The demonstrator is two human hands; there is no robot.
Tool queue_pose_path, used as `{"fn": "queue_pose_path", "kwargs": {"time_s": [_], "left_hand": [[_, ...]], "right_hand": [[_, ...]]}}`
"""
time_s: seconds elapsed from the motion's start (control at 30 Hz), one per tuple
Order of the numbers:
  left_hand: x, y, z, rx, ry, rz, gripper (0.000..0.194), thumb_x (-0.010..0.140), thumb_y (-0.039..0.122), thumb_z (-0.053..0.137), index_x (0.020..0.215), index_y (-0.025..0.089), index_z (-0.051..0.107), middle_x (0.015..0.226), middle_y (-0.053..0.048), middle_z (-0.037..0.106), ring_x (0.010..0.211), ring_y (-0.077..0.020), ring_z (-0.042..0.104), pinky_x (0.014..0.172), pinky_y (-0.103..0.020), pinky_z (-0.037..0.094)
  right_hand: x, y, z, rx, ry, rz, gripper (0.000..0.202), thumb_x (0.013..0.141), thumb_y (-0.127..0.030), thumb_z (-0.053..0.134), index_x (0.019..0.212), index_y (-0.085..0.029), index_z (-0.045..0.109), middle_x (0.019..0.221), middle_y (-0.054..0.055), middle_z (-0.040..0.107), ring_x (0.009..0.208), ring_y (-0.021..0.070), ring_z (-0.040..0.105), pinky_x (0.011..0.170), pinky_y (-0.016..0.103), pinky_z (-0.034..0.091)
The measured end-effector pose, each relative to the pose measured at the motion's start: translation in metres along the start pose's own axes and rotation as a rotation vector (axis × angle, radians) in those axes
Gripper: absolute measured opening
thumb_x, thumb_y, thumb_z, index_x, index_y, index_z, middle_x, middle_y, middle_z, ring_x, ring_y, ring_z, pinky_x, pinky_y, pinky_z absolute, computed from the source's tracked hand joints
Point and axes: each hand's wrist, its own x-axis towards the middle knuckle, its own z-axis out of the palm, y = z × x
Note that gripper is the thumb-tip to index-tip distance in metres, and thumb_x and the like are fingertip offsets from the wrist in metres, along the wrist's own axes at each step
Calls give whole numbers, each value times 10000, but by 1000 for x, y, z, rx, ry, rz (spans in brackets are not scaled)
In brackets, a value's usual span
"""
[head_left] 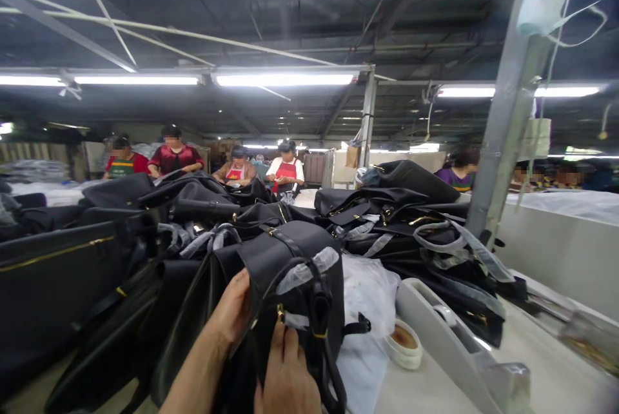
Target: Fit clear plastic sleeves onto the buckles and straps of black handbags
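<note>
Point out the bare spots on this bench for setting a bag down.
Bare white bench lies right of the tape dispenser, and a small patch below the tape roll. Left and centre are crowded: black handbags piled up, both hands on one bag.

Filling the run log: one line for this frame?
left hand: grips black handbag | right hand: fingers at gold clasp | tape roll on table

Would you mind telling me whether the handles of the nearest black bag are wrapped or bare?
Wrapped: clear plastic covers the bag handle.
</note>
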Motion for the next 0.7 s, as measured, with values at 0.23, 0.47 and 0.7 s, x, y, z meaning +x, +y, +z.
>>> {"fn": "queue_pose_path", "kwargs": {"time_s": [0.23,0.47,0.7], "left_hand": [[-58,22,-6,284,380,285,332,797,440,662,1010,198,584,617,50,577,526,-108,527,490,-190,434],[-80,10,18,540,208,360,182,887,358,539,936,197,607,786,-23,642,663,-168,610,623,-259,510],[-67,40,0,1092,404,908,299,881,113,430,1100,216,607,1190,-84,613,1098,-235,571,945,-380,463]], "right_hand": [[13,8,-24,88,-34,-53,654,705,-17,501,1359,-31,512,1276,299,575,929,358,680,654,395,589],[21,-3,-18,41,-33,-120,697,685,35,503,1370,-98,518,1274,271,586,843,315,705,607,362,602],[0,50,21,-18,-7,-178,645,694,51,476,1269,-190,640,1160,165,692,793,277,740,497,260,594]]}}
